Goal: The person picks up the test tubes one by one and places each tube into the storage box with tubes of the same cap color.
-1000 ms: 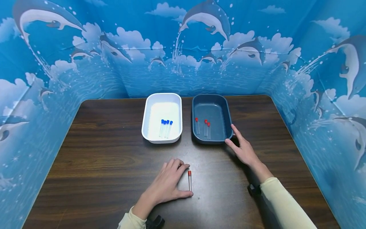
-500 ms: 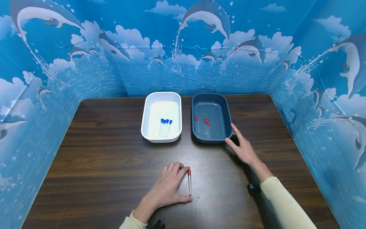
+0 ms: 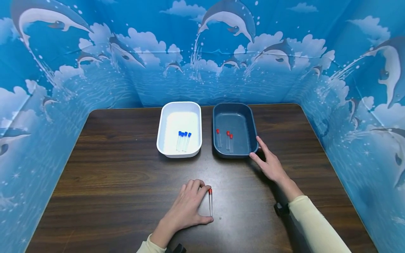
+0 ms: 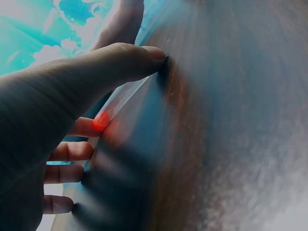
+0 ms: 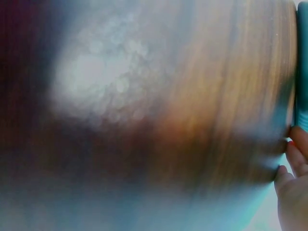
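Note:
On the dark wooden table my left hand (image 3: 188,205) pinches a red-capped test tube (image 3: 210,203) lengthwise. In the left wrist view the index finger meets the red cap (image 4: 101,120), while the thumb (image 4: 144,55) is at the clear end. My right hand (image 3: 269,165) rests against the near right corner of a dark blue tray (image 3: 235,155), thumb at the front and fingers along the side. Inside that tray lie three red-capped test tubes (image 3: 228,140). Several blue-capped test tubes (image 3: 183,140) lie in a white tray (image 3: 180,155) to its left.
Both trays stand side by side near the far edge of the table (image 3: 110,168). A dolphin-print curtain (image 3: 196,80) surrounds the table at the back and sides. A black wrist strap (image 3: 281,209) circles the right wrist.
My left hand has shifted slightly toward me and its index finger and thumb have come onto the tube's two ends. The right hand has stayed at the dark tray.

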Demonstrator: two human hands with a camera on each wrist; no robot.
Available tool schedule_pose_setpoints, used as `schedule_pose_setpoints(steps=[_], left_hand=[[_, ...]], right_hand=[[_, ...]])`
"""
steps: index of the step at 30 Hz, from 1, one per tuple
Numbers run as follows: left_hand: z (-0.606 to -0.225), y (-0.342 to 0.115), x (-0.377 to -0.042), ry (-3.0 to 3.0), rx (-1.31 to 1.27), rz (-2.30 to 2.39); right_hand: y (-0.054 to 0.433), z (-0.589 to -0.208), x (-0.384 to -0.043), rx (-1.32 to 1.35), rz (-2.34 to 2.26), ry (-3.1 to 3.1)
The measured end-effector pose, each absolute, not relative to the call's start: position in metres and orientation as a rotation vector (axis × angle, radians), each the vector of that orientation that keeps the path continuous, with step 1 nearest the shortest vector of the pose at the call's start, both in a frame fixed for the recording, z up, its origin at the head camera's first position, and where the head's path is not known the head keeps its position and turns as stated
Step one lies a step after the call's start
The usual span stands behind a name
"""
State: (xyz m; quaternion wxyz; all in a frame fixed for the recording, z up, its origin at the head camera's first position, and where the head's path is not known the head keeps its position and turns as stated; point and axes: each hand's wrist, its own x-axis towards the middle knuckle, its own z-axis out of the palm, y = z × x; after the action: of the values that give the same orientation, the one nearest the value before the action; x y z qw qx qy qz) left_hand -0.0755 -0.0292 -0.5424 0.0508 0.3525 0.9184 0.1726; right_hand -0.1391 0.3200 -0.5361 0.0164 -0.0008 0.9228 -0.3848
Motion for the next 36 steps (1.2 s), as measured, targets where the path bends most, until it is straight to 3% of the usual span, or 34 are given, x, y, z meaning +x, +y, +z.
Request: schedule_pose_setpoints(steps=[22, 36], left_hand=[[-0.535, -0.030, -0.078, 2.760, 1.013, 0.531], [-0.510, -0.031, -0.092, 2.808, 1.088, 0.527]], right_hand=[[0.321, -0.537, -0.139, -0.006, -1.198, 2.868], [0.320, -0.537, -0.139, -0.005, -1.195, 2.864]])
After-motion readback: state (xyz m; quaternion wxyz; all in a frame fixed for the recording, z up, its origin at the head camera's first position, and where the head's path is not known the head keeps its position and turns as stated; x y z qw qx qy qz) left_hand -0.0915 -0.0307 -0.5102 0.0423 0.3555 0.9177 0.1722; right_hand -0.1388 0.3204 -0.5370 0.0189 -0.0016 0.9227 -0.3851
